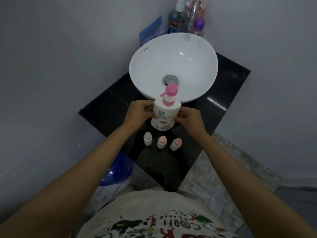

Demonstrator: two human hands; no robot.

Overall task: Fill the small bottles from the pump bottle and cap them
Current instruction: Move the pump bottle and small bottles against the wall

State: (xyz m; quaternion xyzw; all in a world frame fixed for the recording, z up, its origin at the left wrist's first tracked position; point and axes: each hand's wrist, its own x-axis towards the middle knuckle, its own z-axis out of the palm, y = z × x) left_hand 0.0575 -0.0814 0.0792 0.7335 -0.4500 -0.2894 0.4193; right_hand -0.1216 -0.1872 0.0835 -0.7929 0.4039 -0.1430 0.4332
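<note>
Step in hand: we judge this an early step. We hold the pump bottle [164,114] upright between both hands, above the black counter [106,109] and in front of the white basin [173,66]; no filling shows yet.

Left hand [139,114]: our fingers curl around the left side of the pump bottle, the thumb on its front near the label.

Right hand [188,117]: our fingers wrap the right side of the same bottle, fingertips pressing its front edge. Both grips are closed snugly on the body, no slack visible.

Pump head: the pink pump head [169,91] stands up, its spout pointing to our left, untouched by either hand.

Small bottles: three stand in a row on the counter just in front of the pump bottle: a white-capped bottle [147,138] on the left, a middle pink-capped bottle [161,142], and a right pink-capped bottle [176,143]. All three look capped; we cannot tell how full they are.

Next move: we judge that a small bottle must be uncapped and brought under the spout, with one hand freed to press the pump.
</note>
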